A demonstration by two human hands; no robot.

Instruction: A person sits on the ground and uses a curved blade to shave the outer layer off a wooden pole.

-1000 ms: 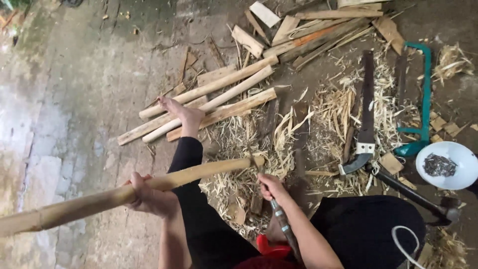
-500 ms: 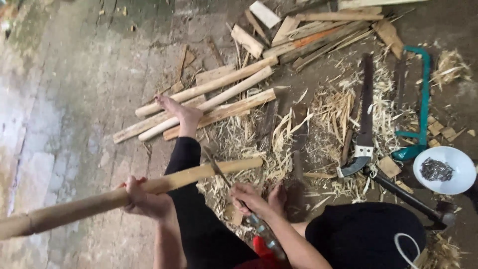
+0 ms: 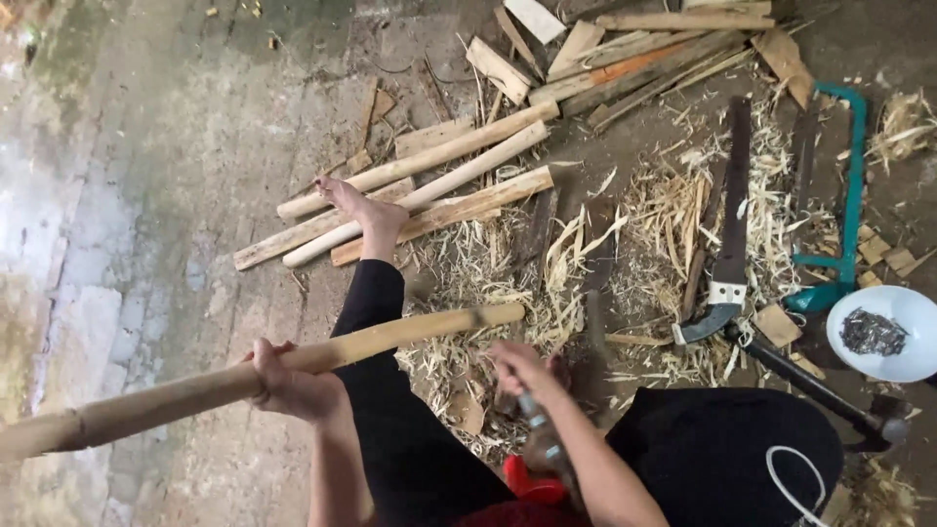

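A long bamboo pole (image 3: pixel 264 376) runs across the lower left, its far end stopping just above and left of the right hand (image 3: pixel 527 371). The left hand (image 3: pixel 288 385) is clenched around the pole near its middle, fingers wrapped over the top. The right hand is closed on the handle of a knife (image 3: pixel 542 439); the hand is blurred, and the blade cannot be made out. Both hands sit over the person's black-clad legs, and one bare foot (image 3: pixel 363 210) stretches out well beyond the left hand, resting against a bundle of split wooden sticks (image 3: pixel 420 185) laid side by side on the floor.

Beyond the right hand spreads a wide litter of pale shavings (image 3: pixel 673 224). Further off, past the sticks, lies a heap of scrap boards (image 3: pixel 625 59). To the right of the right hand a handsaw (image 3: pixel 730 234) with a dark blade lies on the shavings, and beside it a teal-framed bow saw (image 3: pixel 851 195). Near the saw's handle a hammer (image 3: pixel 820 390) with a dark shaft lies close to the knee. Farthest right is a white bowl (image 3: pixel 913 361) holding a small heap of dark nails (image 3: pixel 872 332).
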